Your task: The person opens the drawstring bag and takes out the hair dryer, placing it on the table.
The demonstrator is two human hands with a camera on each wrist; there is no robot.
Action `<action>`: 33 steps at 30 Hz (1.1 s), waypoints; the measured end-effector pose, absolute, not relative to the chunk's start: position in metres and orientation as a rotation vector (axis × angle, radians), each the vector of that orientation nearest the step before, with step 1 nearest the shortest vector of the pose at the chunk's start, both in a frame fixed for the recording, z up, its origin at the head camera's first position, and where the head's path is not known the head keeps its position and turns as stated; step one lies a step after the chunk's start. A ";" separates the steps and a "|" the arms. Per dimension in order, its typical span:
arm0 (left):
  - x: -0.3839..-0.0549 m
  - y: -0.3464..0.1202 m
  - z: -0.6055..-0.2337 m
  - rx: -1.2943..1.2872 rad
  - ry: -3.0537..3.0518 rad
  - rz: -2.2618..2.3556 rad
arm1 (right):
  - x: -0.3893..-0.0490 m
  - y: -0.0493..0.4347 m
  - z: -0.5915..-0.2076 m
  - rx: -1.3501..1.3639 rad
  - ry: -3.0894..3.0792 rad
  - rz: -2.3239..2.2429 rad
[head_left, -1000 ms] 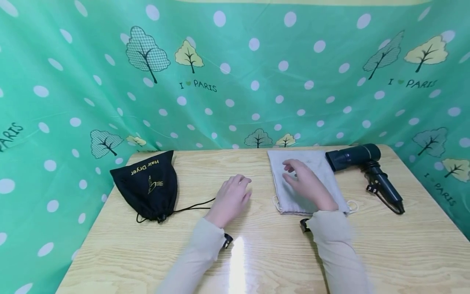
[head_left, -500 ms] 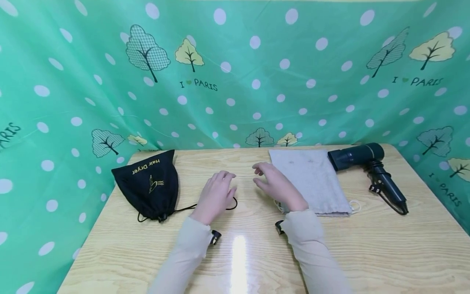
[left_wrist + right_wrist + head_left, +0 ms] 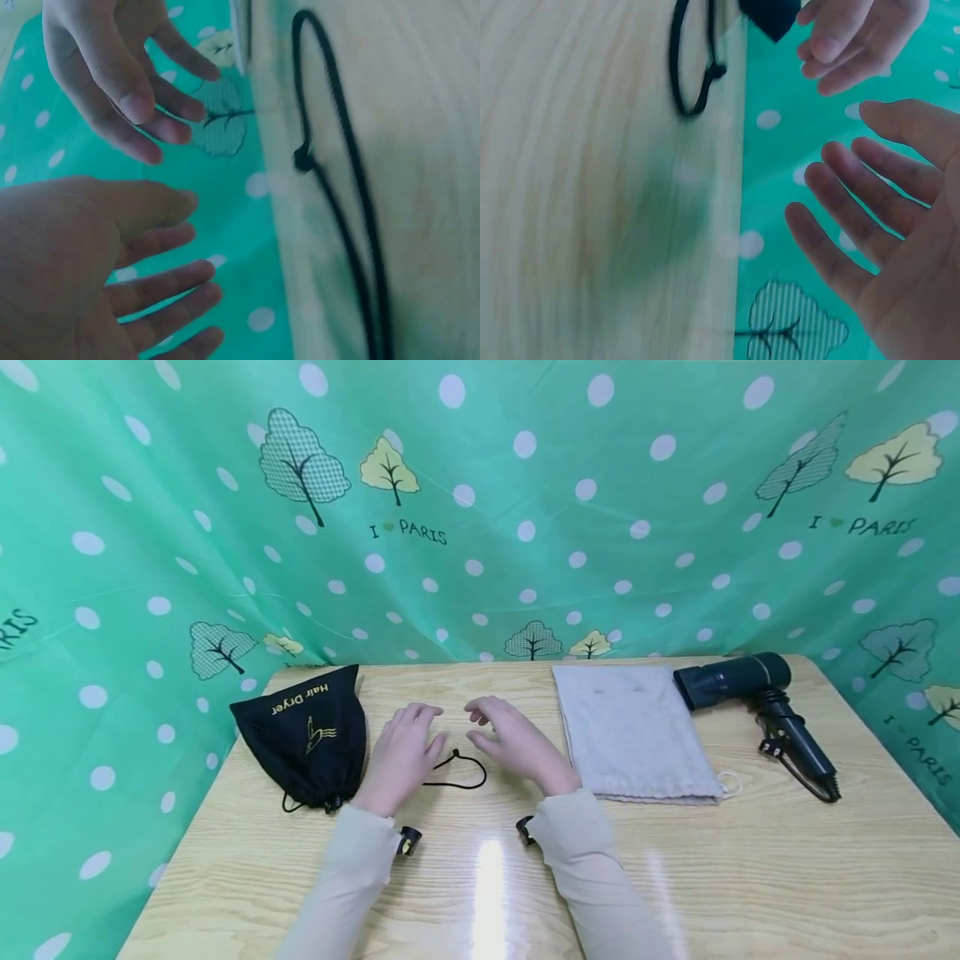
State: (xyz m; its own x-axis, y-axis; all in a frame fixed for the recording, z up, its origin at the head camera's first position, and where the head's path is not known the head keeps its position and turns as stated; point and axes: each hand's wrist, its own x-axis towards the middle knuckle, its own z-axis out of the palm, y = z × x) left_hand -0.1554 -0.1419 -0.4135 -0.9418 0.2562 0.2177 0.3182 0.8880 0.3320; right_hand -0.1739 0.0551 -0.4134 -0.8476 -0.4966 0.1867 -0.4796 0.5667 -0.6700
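Observation:
My left hand (image 3: pixel 401 756) hovers over the table just right of the black drawstring pouch (image 3: pixel 315 739) printed "Hair Dryer", fingers relaxed around nothing. Facing it, my right hand (image 3: pixel 521 739) hangs in the air left of the grey cloth drawstring bag (image 3: pixel 637 735), also holding nothing. Between and below the hands, the pouch's black cord (image 3: pixel 468 787) lies in a knotted loop on the wood. In the left wrist view the cord (image 3: pixel 349 142) shows its knot, and both hands have loosely spread fingers. A black hair dryer (image 3: pixel 731 681) lies at the far right, its cable wrapped round the handle.
The wooden table (image 3: pixel 750 877) ends at the back against a green dotted curtain (image 3: pixel 480 468), which also hangs along both sides. The dryer's nozzle lies right at the grey bag's upper right corner. A white string loop (image 3: pixel 729 783) sticks out from that bag's lower corner.
Both hands have moved left, the right one from above the grey bag to beside it. The left hand has uncovered the looped cord end. The view has shifted slightly.

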 end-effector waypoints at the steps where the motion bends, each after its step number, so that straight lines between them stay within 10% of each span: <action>1: -0.156 -0.145 -0.412 -0.430 -2.881 -0.556 | -0.174 0.052 -0.413 -0.872 2.751 -1.179; 33: -0.148 -0.248 -0.405 0.025 -2.679 -0.583 | -0.154 -0.053 -0.417 -1.040 2.763 -0.873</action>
